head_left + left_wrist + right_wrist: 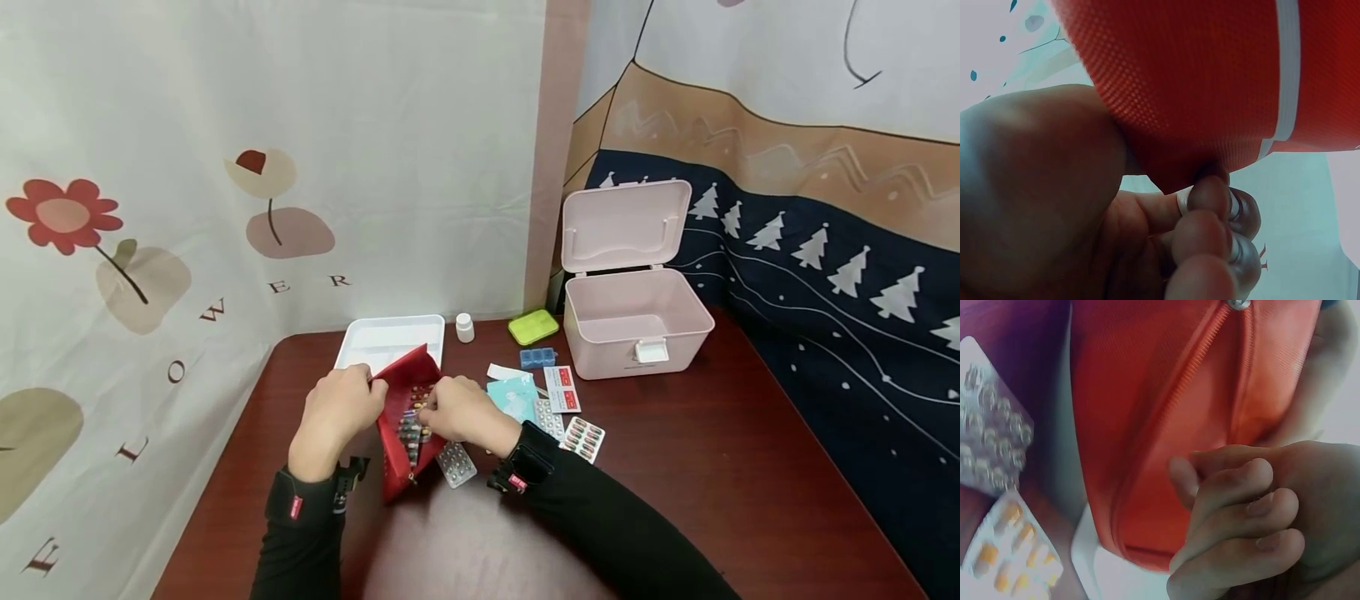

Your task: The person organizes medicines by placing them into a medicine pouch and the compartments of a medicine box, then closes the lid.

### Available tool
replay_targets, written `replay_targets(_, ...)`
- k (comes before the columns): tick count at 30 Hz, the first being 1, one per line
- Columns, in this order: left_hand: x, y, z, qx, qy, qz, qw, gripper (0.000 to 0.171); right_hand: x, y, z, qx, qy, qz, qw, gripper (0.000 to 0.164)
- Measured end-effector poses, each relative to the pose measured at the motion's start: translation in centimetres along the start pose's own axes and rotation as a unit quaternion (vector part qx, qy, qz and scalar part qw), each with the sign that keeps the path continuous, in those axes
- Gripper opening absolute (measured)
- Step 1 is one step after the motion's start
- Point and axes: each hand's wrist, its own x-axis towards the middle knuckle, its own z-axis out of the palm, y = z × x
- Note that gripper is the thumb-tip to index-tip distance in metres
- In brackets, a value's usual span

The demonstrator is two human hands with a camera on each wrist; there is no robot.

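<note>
My left hand (339,410) grips the far-left edge of a red zipped pouch (410,367), its thumb and fingers on a corner of the fabric (1179,81). The pouch stands tilted with its zipper (1172,400) undone. Rows of coloured pill-like pieces (411,429) show inside it. My right hand (468,414) is at the pouch's mouth, fingers curled and thumb against the index finger; I cannot tell what lies between them. Beside the pouch lies a silver blister pack (456,464); in the right wrist view a yellow-orange capsule pack (1013,550) lies close by.
A white tray (390,332) and white bottle (465,327) stand at the back. Farther right are a green case (533,327), blue pill box (537,358), light-blue packet (513,398), red-and-white packet (562,389) and capsule blister pack (582,438). A pink box (630,354) stands with its lid raised.
</note>
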Motion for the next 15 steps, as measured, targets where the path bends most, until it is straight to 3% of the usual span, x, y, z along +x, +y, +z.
replay_targets(8, -0.1, -0.1, 0.0, -0.001, 0.001, -0.001, 1.0000, 0.032, -1.0, 1.9, -3.3, 0.033, 0.019, 0.001, 0.999, 0.057)
replay_targets(15, 0.1, -0.3, 0.2, 0.000, 0.000, 0.001, 1.0000, 0.032, -1.6, 4.2, -7.5, 0.052, 0.032, 0.033, 0.998, 0.039)
